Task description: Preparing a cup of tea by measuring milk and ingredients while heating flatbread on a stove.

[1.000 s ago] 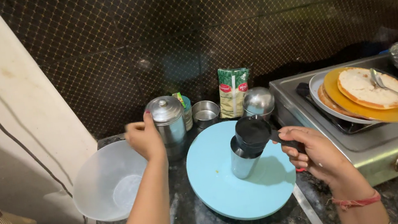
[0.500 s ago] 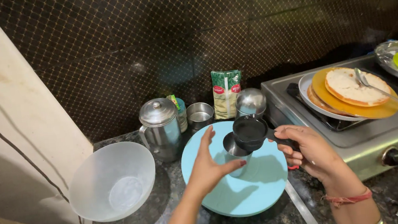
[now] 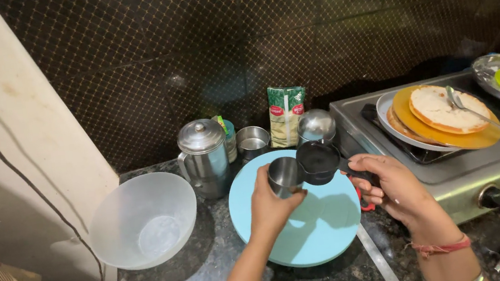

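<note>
My left hand (image 3: 270, 204) wraps around a small steel tumbler (image 3: 284, 175) standing over a round light-blue board (image 3: 318, 227) on the dark counter. My right hand (image 3: 392, 183) grips the handle of a small black pan (image 3: 319, 160), held level right beside the tumbler's rim. What the pan holds I cannot make out.
A translucent white bowl (image 3: 145, 226) sits at the left. Behind the board stand a lidded steel jug (image 3: 203, 157), a small steel cup (image 3: 253, 141), a green packet (image 3: 285, 114) and a steel lidded pot (image 3: 315, 126). A gas stove (image 3: 456, 166) on the right carries plates (image 3: 446, 132) with flatbread (image 3: 443, 107).
My left hand left the steel jug, crossed right over the blue board and closed on the tumbler. The black pan stayed beside the tumbler in my right hand.
</note>
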